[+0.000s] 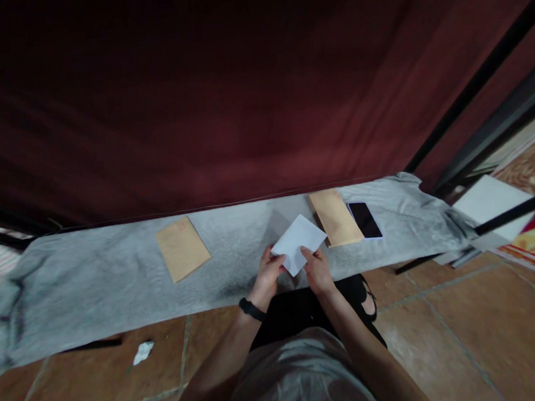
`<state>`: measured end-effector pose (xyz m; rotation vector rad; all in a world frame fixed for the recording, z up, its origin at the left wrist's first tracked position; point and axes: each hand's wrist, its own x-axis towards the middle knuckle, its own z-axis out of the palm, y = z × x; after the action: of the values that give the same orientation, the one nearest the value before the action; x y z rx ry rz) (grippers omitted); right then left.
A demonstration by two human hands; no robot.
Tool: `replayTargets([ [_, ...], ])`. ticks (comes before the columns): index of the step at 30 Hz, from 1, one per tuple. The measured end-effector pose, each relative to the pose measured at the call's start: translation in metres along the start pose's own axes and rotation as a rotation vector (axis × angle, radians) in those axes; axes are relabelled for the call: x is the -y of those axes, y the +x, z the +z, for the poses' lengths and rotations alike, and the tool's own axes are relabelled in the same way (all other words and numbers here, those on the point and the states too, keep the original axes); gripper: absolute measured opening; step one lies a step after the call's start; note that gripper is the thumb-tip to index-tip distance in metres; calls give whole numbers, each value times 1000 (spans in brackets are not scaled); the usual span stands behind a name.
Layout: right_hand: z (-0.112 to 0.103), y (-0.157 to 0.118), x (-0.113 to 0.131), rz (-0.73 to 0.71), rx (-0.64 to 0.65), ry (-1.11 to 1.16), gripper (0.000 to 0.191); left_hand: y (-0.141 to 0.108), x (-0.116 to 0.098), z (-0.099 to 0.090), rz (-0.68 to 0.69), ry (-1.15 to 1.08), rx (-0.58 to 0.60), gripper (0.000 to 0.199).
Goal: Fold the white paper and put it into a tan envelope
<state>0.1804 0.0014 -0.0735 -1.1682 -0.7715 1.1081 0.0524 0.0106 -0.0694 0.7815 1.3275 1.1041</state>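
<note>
A white sheet of paper [300, 240], seemingly folded, is held tilted above the cloth-covered bench. My left hand [268, 273] grips its left corner, with the thumb on top. On its near right edge my right hand [318, 270] is closed, the thumb pressing the upper face; the fingers of both hands are partly hidden underneath. Just right of the paper lies a thick brown envelope or stack of envelopes [338, 217]. Another brown envelope [184, 249] with faint reddish print rests flat to the left, apart from my hands.
A dark-screened phone [365, 220] lies beside the right-hand envelopes on the grey cloth [108, 272]. Behind the bench hangs a dark red curtain [240, 115]. Black metal bars [478, 82] slant at the right. A crumpled white tissue [143, 352] is on the tiled floor.
</note>
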Motion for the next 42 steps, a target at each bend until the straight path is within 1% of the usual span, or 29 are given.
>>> replayTargets([
  [2,-9,3,-5,24,-19,-48,44,6,2,-4,23,13,-6,60],
  [4,-20,9,-9,48,-72,-86,47,16,0,-12,76,68,-28,70],
  [6,-31,16,-12,60,-116,-174,46,28,-4,-21,151,180,-20,77],
  [8,-39,21,-13,43,-112,-322,44,38,-8,-27,219,345,-18,78],
  [11,-42,19,-12,-51,-57,-591,44,44,-10,-28,363,656,-66,73],
  [15,-38,9,-9,-189,23,-1054,42,35,-6,-20,571,1139,-103,60],
  [17,-37,6,-8,-216,69,-1190,41,28,0,-16,646,1336,-95,56],
  [19,-37,4,-8,-234,106,-1267,39,23,7,-14,726,1450,-35,52],
  [22,-40,4,-7,-270,121,-1348,38,17,19,-13,794,1486,116,49],
  [23,-40,4,-7,-299,111,-1376,38,16,22,-14,801,1483,153,49],
  [25,-39,7,-6,-386,94,-1417,38,14,24,-14,811,1474,188,50],
  [27,-33,11,-6,-487,151,-1403,39,14,24,-14,817,1476,202,51],
  [29,-25,17,-10,-552,268,-1340,41,14,23,-14,811,1489,219,52],
  [31,-18,22,-18,-571,364,-1290,44,15,22,-14,803,1503,237,52],
  [32,-15,24,-22,-569,386,-1286,45,16,22,-14,801,1508,242,53],
  [36,-13,26,-36,-558,386,-1363,49,16,24,-13,796,1509,245,54],
  [40,-16,24,-41,-563,354,-1429,50,16,24,-14,808,1499,246,55],
  [42,-15,24,-43,-571,330,-1446,50,18,23,-15,792,1499,223,55],
])
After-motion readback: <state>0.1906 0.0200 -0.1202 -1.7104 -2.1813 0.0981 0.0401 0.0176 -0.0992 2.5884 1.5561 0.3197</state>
